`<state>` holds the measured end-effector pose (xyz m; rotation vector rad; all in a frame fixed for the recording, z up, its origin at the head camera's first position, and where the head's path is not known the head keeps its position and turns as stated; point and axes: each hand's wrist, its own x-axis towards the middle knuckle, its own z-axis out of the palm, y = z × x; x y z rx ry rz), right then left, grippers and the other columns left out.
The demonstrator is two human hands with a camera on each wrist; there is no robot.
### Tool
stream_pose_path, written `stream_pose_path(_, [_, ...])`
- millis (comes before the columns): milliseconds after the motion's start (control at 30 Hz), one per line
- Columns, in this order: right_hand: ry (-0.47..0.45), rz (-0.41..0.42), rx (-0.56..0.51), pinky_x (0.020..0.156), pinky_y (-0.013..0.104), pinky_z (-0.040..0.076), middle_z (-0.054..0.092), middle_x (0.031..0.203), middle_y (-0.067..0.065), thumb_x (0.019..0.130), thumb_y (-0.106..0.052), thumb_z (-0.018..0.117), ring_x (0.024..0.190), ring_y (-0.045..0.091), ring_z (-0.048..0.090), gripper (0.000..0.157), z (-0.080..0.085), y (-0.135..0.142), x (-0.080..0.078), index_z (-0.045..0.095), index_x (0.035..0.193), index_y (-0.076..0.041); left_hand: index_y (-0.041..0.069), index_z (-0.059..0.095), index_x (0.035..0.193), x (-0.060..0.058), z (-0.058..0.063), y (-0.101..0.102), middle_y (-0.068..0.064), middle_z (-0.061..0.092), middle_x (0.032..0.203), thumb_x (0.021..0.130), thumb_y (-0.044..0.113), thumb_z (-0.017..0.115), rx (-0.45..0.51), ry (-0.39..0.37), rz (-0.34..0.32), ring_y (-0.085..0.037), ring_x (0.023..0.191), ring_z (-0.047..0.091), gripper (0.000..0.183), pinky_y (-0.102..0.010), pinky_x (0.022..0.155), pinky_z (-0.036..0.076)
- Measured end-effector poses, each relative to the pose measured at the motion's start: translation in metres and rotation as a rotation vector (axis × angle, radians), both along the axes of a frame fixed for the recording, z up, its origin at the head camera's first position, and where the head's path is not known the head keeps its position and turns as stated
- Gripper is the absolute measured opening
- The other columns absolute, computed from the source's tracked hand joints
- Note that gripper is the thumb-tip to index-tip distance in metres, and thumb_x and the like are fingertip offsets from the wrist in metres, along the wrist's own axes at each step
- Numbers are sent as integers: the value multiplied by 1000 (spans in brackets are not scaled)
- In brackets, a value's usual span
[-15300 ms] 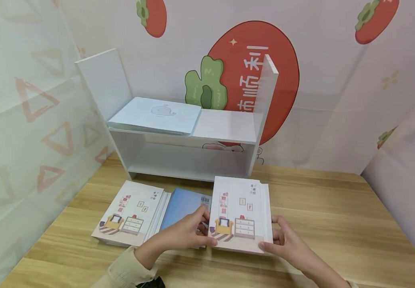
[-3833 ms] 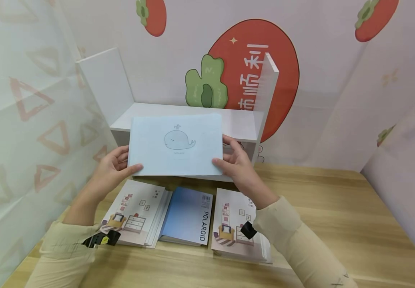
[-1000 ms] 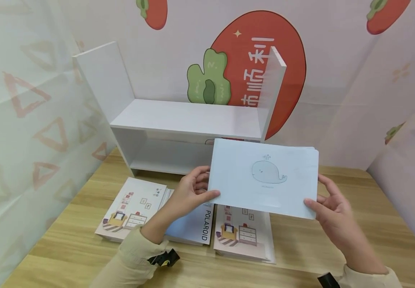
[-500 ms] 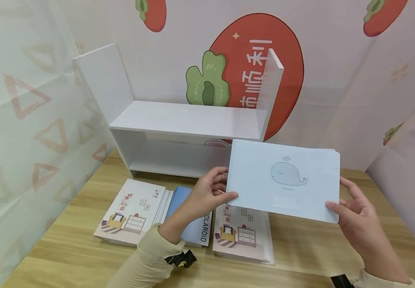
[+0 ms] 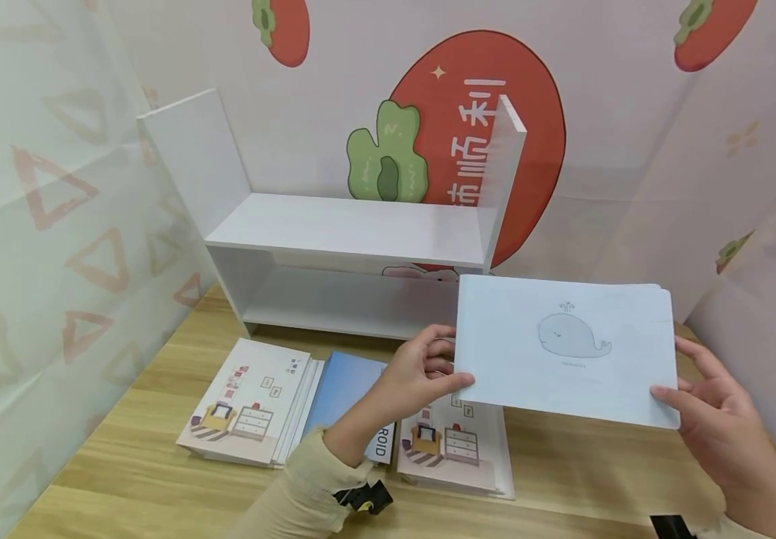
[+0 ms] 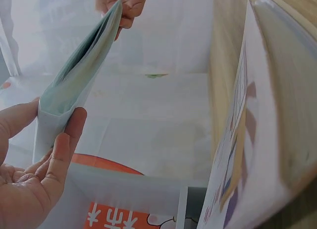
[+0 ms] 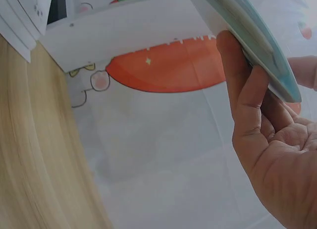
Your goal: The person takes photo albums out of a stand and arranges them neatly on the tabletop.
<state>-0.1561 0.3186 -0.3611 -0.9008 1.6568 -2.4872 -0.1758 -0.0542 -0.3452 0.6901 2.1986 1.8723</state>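
Note:
A pale blue photo album (image 5: 566,352) with a whale on its cover is held in the air over the right part of the table, tilted toward me. My left hand (image 5: 424,378) pinches its left edge, thumb on the cover and fingers behind. At the opposite edge, my right hand (image 5: 724,419) grips it the same way. The left wrist view shows the album (image 6: 79,65) edge-on, with its spine near the left hand (image 6: 39,174) and a slight gap between pages. In the right wrist view, curled fingers of the right hand (image 7: 277,135) support its underside.
A white two-tier shelf (image 5: 340,228) stands at the back. Before it lie white albums with room drawings on the left (image 5: 246,404), a blue POLAROID album (image 5: 340,382) in the middle, and another white stack (image 5: 448,449), partly under the held album. Curtains enclose the wooden table (image 5: 563,486).
The whale album lay on the upper shelf at first. It was lifted off, brought forward, and has since moved right in both hands. The right white stack, earlier in both hands, now rests on the table.

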Motion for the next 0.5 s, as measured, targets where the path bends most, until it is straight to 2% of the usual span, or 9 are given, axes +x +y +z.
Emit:
stream_pose_path(200, [3,-22,53,72,29,60,72,118,13,89,30,23,93,23,74,70,-2,17,2,34,148,-6,2,44,142,2,-5,12,-16,64,129,90,11,74,-42,-17,29,-23,103,69,60,-21,84,56])
stream_pose_path(500, [29,-66,102,68,30,61,73,116,12,87,33,23,90,23,75,71,-5,42,7,36,147,-3,3,48,137,2,-12,35,-14,66,123,88,11,76,-29,-74,16,-16,100,70,57,-19,83,55])
